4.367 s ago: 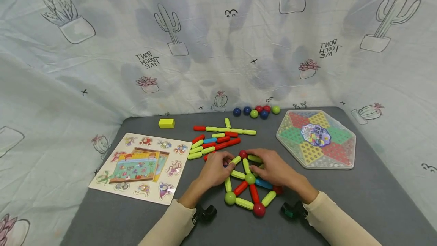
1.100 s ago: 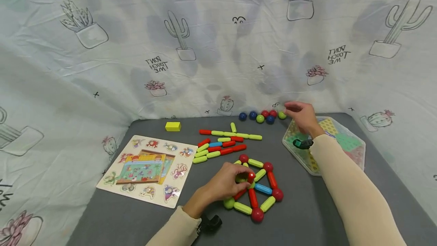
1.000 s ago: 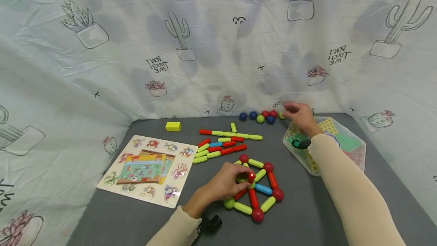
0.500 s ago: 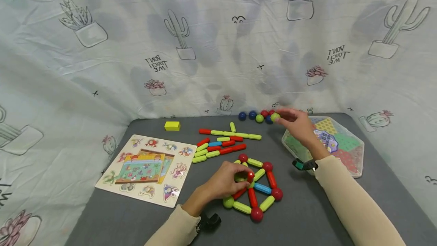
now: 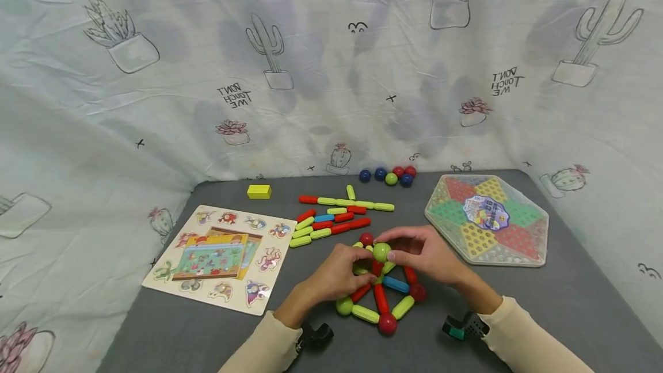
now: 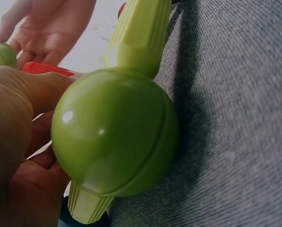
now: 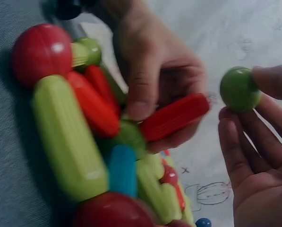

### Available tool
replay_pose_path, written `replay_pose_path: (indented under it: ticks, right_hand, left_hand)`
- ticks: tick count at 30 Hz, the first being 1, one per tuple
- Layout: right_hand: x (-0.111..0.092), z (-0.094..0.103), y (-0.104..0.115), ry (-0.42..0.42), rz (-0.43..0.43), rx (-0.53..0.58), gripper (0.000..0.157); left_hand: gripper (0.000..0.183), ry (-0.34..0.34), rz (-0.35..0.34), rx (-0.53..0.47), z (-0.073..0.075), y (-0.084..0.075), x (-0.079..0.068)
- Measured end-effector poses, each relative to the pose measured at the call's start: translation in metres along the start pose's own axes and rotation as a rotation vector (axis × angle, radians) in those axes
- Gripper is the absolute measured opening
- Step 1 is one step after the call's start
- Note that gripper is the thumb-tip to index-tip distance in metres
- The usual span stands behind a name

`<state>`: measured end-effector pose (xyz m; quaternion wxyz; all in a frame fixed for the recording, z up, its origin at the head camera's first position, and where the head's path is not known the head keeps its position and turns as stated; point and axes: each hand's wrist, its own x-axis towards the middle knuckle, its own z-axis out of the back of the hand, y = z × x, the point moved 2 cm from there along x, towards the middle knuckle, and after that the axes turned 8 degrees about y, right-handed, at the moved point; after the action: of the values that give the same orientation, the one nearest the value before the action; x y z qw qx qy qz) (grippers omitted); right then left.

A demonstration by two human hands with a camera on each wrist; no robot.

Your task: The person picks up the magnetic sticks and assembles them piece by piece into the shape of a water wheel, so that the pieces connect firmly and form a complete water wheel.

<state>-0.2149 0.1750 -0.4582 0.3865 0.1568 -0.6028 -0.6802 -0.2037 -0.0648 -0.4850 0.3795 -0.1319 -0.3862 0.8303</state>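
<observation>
Head view, from the left: a yellow block (image 5: pixel 259 191) sits near the table's far edge, with the picture puzzle board (image 5: pixel 205 289) lying in front of it. Next come the loose rods (image 5: pixel 321 233), laid in rough rows beside the board. Just right of them and nearer to me is my left hand (image 5: pixel 339 272), bent over the flat frame (image 5: pixel 380 299) of rods and balls. With thumb and fingers I grip a red rod (image 7: pixel 174 117) low down, close to the green hub ball (image 7: pixel 127 139) in the frame's middle. The rod's long axis rises from that hub, roughly upright though leaning a little, its lower end hidden by my fingers.

What matters most is how its free top faces the loose green ball (image 5: pixel 382 252). I pinch that ball between the thumb and fingers of my right hand (image 5: pixel 422 252), which comes in from the right. Seen from my head the ball covers the rod's top; the right wrist view shows a narrow gap, so they look close but apart. My left hand is the nearer to the rod, being on it; the ball is up and to its right.

Behind stands a cluster of spare balls (image 5: pixel 391 179), and farthest right lies the hexagonal game board (image 5: pixel 476 238).
</observation>
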Motion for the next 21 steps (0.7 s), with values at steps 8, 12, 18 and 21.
replay_pose_path:
  ticks: [8,12,18,21]
  right_hand:
    - [-0.004,-0.008,-0.010,0.023,0.029,0.009,0.035]
    - [-0.008,-0.001,-0.010,-0.002,0.031,-0.002,0.036]
    - [-0.024,0.019,-0.026,-0.129,0.016,0.051,0.029]
    - [-0.033,0.027,-0.041,-0.159,0.039,0.140,0.028]
  left_hand:
    - [0.012,0.018,-0.017,0.014,0.000,0.000,0.002]
    - [0.023,0.044,-0.014,-0.029,0.007,0.001,0.000]
    - [0.039,-0.005,0.018,-0.211,0.044,0.017,-0.022]
    - [0.036,-0.101,0.026,-0.296,0.068,0.036,-0.044]
